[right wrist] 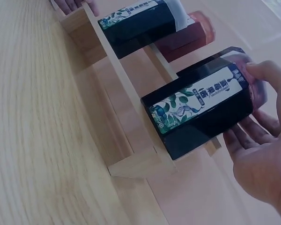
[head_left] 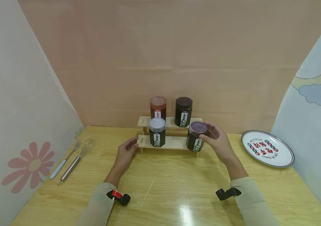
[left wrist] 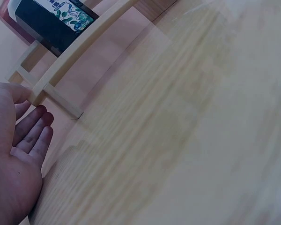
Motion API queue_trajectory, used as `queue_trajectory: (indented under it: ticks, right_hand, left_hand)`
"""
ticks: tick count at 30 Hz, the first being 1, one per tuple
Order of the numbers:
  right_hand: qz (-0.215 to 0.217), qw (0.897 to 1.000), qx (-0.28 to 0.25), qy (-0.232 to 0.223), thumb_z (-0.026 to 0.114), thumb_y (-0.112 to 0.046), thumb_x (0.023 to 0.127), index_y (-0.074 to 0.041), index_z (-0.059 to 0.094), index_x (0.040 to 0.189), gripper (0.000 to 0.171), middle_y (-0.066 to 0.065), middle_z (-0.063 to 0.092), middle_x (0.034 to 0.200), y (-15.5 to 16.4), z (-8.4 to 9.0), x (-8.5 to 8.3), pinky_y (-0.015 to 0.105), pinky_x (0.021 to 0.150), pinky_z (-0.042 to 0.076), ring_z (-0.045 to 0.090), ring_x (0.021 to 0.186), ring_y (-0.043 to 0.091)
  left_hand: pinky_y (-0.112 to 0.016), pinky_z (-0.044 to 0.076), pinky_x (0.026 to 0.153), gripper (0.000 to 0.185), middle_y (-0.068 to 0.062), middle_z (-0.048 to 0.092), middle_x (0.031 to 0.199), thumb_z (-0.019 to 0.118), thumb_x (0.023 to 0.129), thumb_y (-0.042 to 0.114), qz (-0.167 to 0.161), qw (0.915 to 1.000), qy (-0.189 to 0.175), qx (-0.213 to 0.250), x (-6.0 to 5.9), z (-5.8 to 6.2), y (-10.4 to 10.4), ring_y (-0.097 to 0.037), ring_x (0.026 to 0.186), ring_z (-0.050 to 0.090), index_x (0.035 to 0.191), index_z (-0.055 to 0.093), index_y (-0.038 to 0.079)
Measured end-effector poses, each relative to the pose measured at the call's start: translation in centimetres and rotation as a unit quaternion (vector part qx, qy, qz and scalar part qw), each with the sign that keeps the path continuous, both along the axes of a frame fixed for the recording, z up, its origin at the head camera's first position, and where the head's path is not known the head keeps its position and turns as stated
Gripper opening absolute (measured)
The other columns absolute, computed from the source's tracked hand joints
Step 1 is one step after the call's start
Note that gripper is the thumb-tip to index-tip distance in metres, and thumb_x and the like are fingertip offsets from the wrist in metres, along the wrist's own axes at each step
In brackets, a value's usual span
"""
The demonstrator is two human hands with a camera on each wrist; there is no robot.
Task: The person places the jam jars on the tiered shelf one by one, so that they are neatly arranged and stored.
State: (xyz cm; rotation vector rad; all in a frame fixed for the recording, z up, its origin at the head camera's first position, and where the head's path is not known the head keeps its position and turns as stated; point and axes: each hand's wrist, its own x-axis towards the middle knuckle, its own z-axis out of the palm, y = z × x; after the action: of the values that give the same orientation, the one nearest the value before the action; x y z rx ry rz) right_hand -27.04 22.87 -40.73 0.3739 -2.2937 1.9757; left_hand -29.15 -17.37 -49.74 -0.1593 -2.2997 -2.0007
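My right hand [head_left: 218,141] grasps the purple-lidded jar [head_left: 196,136] at the right end of the rack's [head_left: 174,142] lower step. My left hand [head_left: 125,152], fingers relaxed, touches the rack's left end.

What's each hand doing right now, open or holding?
Left hand: open, fingers straight, touching the rack's left end.
Right hand: grips the purple-lidded jar on the lower shelf.

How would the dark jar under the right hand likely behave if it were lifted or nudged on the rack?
The dark jar looks rigid and full, so probably heavy for its size. Its flat faceted sides should resist rolling. It stands at the end of the narrow lower step of the wooden rack, so a sideways nudge might tip it off.
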Motion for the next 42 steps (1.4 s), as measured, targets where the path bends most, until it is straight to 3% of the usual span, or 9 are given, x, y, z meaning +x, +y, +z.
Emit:
queue_trajectory:
  ticks: [6, 12, 17, 22, 31, 42]
  right_hand:
    - [0.001, 1.000, -0.016, 0.009, 0.073, -0.016, 0.098, -0.006, 0.042, 0.154, 0.065, -0.005, 0.056, 0.142, 0.0, -0.6, -0.4, 0.009, 0.108, 0.043, 0.053, 0.132, -0.001]
    - [-0.008, 1.000, -0.007, 0.015, 0.075, -0.019, 0.097, -0.005, 0.044, 0.153, 0.065, 0.006, 0.056, 0.146, -1.5, -0.8, -0.8, 0.011, 0.110, 0.044, 0.054, 0.132, 0.002]
    - [-0.017, 1.000, 0.001, 0.020, 0.077, -0.022, 0.096, -0.007, 0.046, 0.152, 0.066, 0.013, 0.054, 0.150, -2.9, -0.8, -1.1, 0.013, 0.110, 0.044, 0.055, 0.133, 0.006]
    - [-0.025, 0.999, 0.006, 0.022, 0.078, -0.023, 0.095, -0.008, 0.047, 0.150, 0.065, 0.012, 0.055, 0.149, -3.7, -0.6, -1.1, 0.013, 0.110, 0.044, 0.056, 0.131, 0.006]
    - [-0.028, 0.999, 0.005, 0.038, 0.078, -0.022, 0.094, -0.009, 0.050, 0.148, 0.062, 0.012, 0.057, 0.147, -4.5, -0.5, -1.1, 0.014, 0.111, 0.045, 0.057, 0.130, 0.007]
    - [-0.037, 0.998, -0.002, 0.051, 0.077, -0.021, 0.095, -0.007, 0.049, 0.148, 0.062, 0.013, 0.058, 0.146, -4.9, -0.6, -1.1, 0.013, 0.108, 0.046, 0.058, 0.127, 0.006]
  left_hand:
    - [-0.011, 0.047, 0.101, 0.042, -0.015, 0.057, 0.150, 0.060, 0.106, 0.019, -0.001, 1.0000, 0.001, 0.002, 0.0, 0.0, 0.1, -0.028, 0.141, 0.054, 0.147, 0.057, 0.009]
    - [-0.015, 0.048, 0.105, 0.042, -0.015, 0.058, 0.149, 0.060, 0.106, 0.019, -0.003, 1.0000, 0.002, -0.003, 0.0, 0.2, 0.0, -0.029, 0.140, 0.054, 0.147, 0.056, 0.009]
    - [-0.012, 0.047, 0.102, 0.042, -0.016, 0.059, 0.148, 0.060, 0.106, 0.017, -0.002, 1.0000, 0.001, 0.002, 0.3, 0.6, 0.2, -0.029, 0.140, 0.055, 0.146, 0.057, 0.008]
    - [-0.012, 0.048, 0.100, 0.040, -0.015, 0.060, 0.146, 0.061, 0.105, 0.017, 0.003, 1.0000, 0.002, 0.005, 0.1, 0.1, 0.2, -0.029, 0.138, 0.056, 0.145, 0.059, 0.009]
    - [-0.015, 0.048, 0.103, 0.041, -0.015, 0.060, 0.147, 0.060, 0.106, 0.019, 0.002, 1.0000, 0.004, -0.003, 0.1, 0.1, 0.0, -0.028, 0.138, 0.056, 0.146, 0.058, 0.010]
    - [-0.022, 0.045, 0.111, 0.043, -0.017, 0.055, 0.152, 0.057, 0.107, 0.014, -0.002, 0.9995, -0.028, -0.015, 0.0, 0.5, 0.3, -0.030, 0.143, 0.051, 0.150, 0.053, 0.006]
